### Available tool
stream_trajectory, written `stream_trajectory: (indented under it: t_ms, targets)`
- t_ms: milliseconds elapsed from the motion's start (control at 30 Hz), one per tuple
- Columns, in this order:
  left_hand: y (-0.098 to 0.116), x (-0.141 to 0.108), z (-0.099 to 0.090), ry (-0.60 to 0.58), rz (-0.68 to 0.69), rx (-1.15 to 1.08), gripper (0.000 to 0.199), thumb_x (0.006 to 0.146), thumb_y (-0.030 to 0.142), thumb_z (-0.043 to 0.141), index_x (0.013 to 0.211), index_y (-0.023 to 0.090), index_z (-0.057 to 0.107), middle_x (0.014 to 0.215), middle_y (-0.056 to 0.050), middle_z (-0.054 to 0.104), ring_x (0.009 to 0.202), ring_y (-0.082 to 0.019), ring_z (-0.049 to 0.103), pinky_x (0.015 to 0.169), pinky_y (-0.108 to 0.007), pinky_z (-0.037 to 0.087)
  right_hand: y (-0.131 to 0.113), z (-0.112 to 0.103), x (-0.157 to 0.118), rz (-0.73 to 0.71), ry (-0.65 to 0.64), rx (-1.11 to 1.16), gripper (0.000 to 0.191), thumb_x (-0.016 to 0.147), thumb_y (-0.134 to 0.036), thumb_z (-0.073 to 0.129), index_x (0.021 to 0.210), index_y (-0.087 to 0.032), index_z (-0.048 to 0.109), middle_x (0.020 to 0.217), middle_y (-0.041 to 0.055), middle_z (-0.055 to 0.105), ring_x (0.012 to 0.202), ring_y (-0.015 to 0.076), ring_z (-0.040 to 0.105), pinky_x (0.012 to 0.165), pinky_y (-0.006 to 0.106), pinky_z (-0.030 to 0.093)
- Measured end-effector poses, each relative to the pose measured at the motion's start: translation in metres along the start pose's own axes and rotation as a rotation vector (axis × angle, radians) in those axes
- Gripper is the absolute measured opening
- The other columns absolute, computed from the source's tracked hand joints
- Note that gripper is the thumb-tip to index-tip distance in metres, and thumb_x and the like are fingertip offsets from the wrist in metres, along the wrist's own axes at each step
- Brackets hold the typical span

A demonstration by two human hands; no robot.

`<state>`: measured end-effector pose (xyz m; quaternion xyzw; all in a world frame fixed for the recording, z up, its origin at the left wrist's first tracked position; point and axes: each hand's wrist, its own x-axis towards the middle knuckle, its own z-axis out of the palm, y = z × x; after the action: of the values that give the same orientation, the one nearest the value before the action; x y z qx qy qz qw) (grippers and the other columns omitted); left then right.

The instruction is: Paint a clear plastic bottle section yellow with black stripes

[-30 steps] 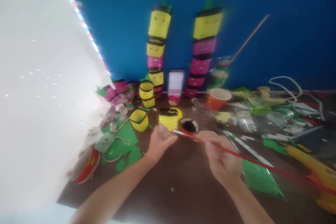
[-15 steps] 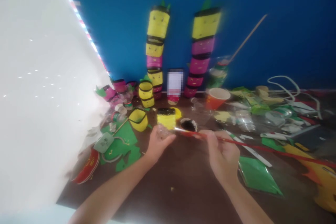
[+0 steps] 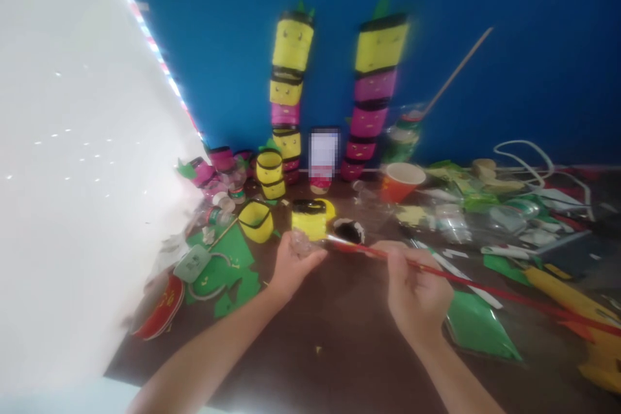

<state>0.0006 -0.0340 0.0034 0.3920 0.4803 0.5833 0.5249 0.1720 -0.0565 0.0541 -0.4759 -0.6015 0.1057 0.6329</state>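
My left hand [image 3: 297, 265] is closed round the clear neck end of a cut plastic bottle [image 3: 309, 228]. The bottle's body is yellow, with a black rim at its far end. Between the fingers of my right hand [image 3: 414, 284] is a paintbrush [image 3: 466, 278] with a long red handle, which runs off to the right. The brush's pale tip lies close beside the bottle's yellow side; whether it touches is too blurred to tell. Just behind the brush stands a small container of dark paint [image 3: 349, 231]. A yellow lid-like shape [image 3: 330, 208] shows partly behind the bottle.
Two tall stacks of yellow [image 3: 292, 45] and magenta cups [image 3: 369, 121] lean on the blue wall. A yellow cup [image 3: 256, 221] and green sheets [image 3: 242, 284] lie left. Right are an orange paper cup [image 3: 402, 181], a green packet [image 3: 482, 326] and plastic scraps.
The bottle has turned a little, so its black-rimmed opening shows more. My right hand and the paintbrush have shifted slightly to the right.
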Motion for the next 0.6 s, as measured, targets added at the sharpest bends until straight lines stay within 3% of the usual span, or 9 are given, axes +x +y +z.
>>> stream_trajectory:
  t_ms: [200,400,600]
  targets:
    - [-0.0045,0.0018,-0.0015,0.026,0.012,0.016,0.051,0.056,0.027,0.086,0.094,0.019,0.053,0.097,-0.004,0.065,0.094,-0.019,0.063,0.09,-0.035,0.047,-0.0008,0.0,-0.0011,-0.058,-0.088,0.017,0.02,0.093,-0.026,0.049,0.078,-0.021,0.061,0.075,0.004,0.07,0.073,0.0171,0.067,0.067,0.03,0.052]
    - [-0.0017,0.0012,-0.0003,0.028,0.005,0.021,0.05,0.058,0.027,0.085,0.094,0.019,0.051,0.095,-0.003,0.065,0.093,-0.018,0.063,0.089,-0.035,0.047,0.0021,-0.0018,0.0014,-0.063,-0.008,0.027,0.018,0.093,-0.025,0.049,0.078,-0.022,0.059,0.074,0.0033,0.069,0.071,0.0165,0.066,0.068,0.03,0.052]
    - [-0.0007,0.0004,-0.0001,0.032,0.005,0.034,0.051,0.057,0.027,0.086,0.094,0.02,0.051,0.096,-0.003,0.064,0.096,-0.019,0.063,0.091,-0.035,0.046,-0.0025,0.0008,0.0007,-0.082,-0.092,0.038,0.016,0.093,-0.022,0.049,0.079,-0.022,0.059,0.075,0.0034,0.069,0.072,0.0162,0.067,0.066,0.029,0.052]
